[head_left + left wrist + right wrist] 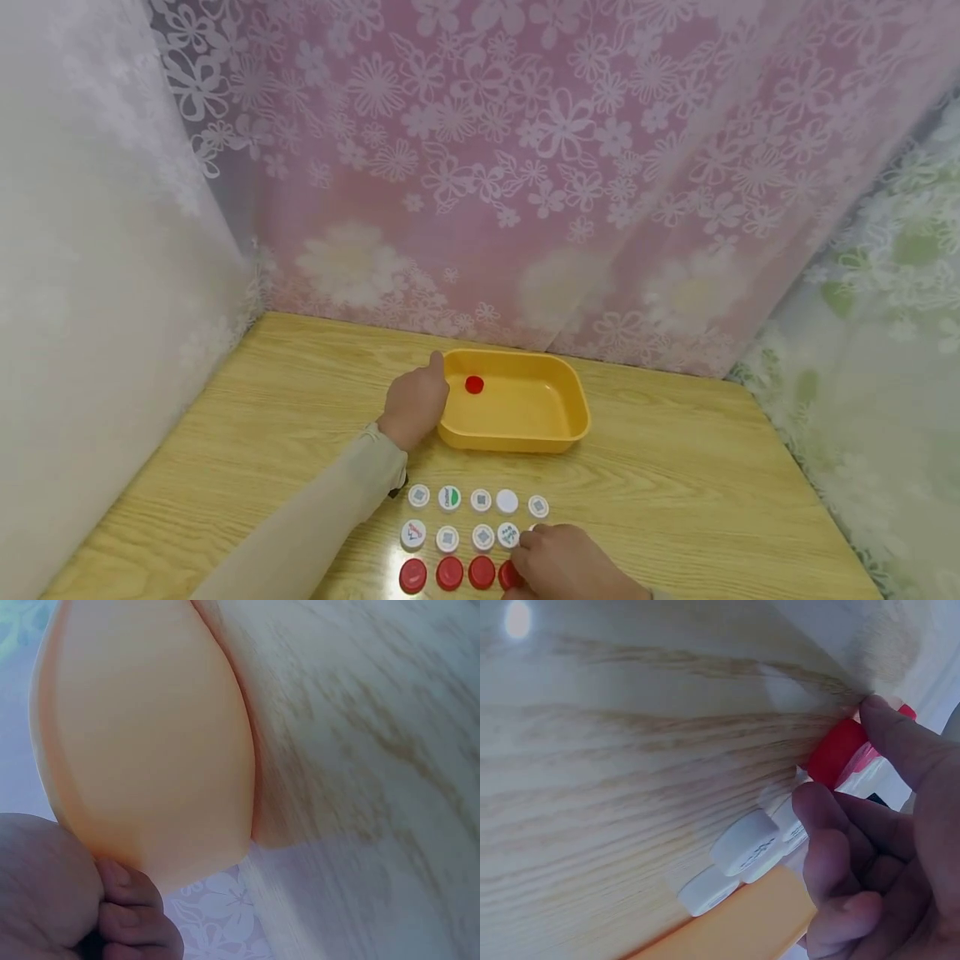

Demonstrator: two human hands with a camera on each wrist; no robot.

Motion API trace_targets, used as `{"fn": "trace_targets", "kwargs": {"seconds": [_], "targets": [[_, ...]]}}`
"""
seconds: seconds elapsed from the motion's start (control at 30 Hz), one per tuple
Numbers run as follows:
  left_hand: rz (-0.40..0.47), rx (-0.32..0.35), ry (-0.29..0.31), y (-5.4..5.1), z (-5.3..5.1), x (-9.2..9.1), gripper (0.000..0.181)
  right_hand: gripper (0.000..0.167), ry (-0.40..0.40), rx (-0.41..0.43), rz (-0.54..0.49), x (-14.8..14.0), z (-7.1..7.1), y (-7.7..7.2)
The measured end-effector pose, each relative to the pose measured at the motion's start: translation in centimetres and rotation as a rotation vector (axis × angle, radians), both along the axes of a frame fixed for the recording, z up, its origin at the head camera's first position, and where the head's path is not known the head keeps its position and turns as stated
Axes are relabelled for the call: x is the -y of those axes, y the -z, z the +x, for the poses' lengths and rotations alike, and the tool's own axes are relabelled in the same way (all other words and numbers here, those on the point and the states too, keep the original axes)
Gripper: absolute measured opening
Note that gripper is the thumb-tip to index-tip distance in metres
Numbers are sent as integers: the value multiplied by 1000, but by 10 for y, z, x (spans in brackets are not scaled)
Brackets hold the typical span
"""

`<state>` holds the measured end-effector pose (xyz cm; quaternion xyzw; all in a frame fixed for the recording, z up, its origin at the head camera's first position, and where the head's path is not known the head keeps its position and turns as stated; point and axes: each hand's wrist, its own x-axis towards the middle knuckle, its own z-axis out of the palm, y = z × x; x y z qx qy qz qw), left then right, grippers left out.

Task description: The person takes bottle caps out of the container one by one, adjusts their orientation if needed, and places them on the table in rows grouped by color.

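A yellow plastic basin [495, 444] stands on the table, and my left hand [415, 404] grips its left side at the rim. In the left wrist view, the curled fingers [131, 915] lie against the basin wall [150, 750]. One red bottle cap [474, 384] lies inside the basin, towards its left. At the right end of the front row, my right hand [573, 565] pinches another red bottle cap [837, 753] between thumb and forefinger. More red caps [450, 573] line up to its left. The hand partly covers the right end of the middle row.
Two rows of white bottle caps [481, 500], some with printed marks, lie between the basin and the red caps. The wooden table [675, 475] meets a pink floral curtain [480, 167] at the back. Pale cloth hangs at the left and right sides.
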<state>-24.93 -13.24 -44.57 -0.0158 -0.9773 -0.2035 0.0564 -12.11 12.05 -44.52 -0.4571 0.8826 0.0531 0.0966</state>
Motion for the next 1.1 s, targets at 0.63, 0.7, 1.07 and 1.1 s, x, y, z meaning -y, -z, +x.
{"fn": "trace_targets", "kwargs": {"seconds": [0.63, 0.7, 1.07, 1.1], "targets": [[6, -4, 14, 2, -3, 6, 44, 36, 63, -129, -382, -3, -51, -29], [-2, -11, 6, 1, -3, 11, 45, 23, 87, -193, -431, 8, -84, -42], [-77, -67, 3, 4, -2, 7, 46, 22, -124, -254, 91, 85, -224, -44], [-78, -72, 7, 4, -2, 4, 46, 21, -132, -252, 116, 87, -229, -38]]}}
